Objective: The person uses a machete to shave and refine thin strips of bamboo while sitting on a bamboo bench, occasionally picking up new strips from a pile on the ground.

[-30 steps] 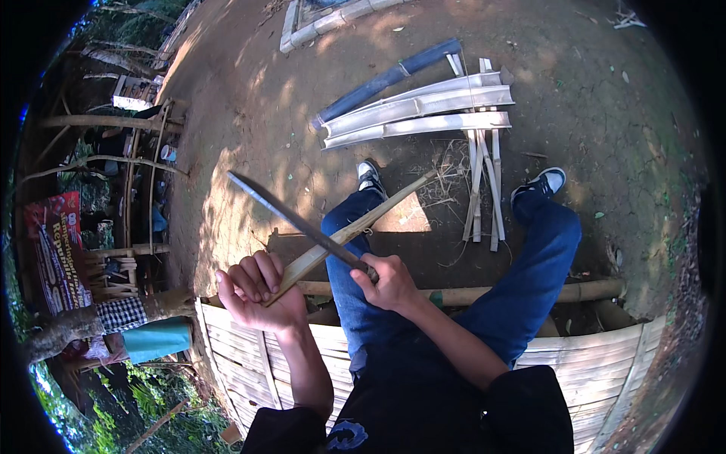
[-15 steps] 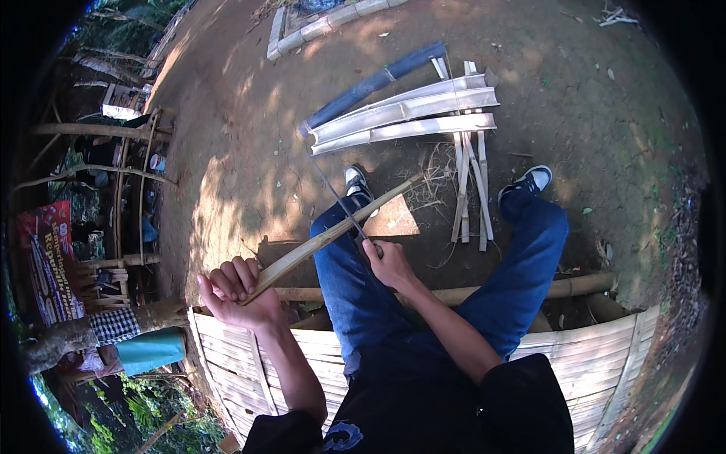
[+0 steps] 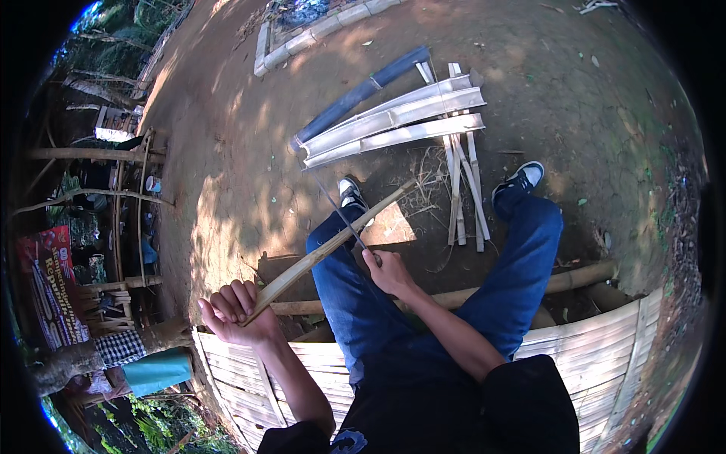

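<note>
Outdoors on bare dirt (image 3: pixel 249 151), left hand (image 3: pixel 236 309) grips bamboo strip (image 3: pixel 325 250), right hand (image 3: pixel 387 271) grips knife (image 3: pixel 340 216).

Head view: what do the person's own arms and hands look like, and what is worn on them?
Both forearms are bare from about the elbow down. The left hand and the right hand wear no gloves; no watch, ring or band shows. A dark, nearly black top covers the upper arms, with a small pale blue mark near the left sleeve. The legs wear blue jeans.
</note>
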Available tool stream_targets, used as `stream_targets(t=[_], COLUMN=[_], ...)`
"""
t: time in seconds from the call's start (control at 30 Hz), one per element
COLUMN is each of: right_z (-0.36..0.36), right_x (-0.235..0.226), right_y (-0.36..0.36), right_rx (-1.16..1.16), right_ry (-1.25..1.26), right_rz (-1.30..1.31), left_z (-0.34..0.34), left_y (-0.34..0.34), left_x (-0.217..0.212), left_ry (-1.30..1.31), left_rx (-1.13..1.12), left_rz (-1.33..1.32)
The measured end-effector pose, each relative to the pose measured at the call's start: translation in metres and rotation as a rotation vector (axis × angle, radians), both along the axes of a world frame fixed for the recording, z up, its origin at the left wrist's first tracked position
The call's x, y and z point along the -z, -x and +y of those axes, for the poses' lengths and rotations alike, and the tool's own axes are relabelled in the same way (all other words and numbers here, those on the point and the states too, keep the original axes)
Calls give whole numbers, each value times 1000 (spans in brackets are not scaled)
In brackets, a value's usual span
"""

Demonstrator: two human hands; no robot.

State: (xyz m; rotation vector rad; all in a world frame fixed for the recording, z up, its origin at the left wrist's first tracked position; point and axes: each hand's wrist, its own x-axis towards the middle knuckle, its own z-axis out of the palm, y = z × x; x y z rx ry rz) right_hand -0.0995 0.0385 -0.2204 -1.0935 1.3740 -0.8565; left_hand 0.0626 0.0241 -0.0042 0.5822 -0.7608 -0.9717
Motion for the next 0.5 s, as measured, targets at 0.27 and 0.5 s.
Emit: stream_targets(t=[0.27, 0.5], right_z=[-3, -5], right_x=[11, 44], right_y=[-10, -13], right_rx=[14, 165], right_ry=[112, -76], right_rz=[-60, 57], left_z=[-9, -1], left_y=[2, -9], left_x=[-5, 1], left_ry=[-29, -31], left_rx=[-62, -69], left_rz=[16, 68])
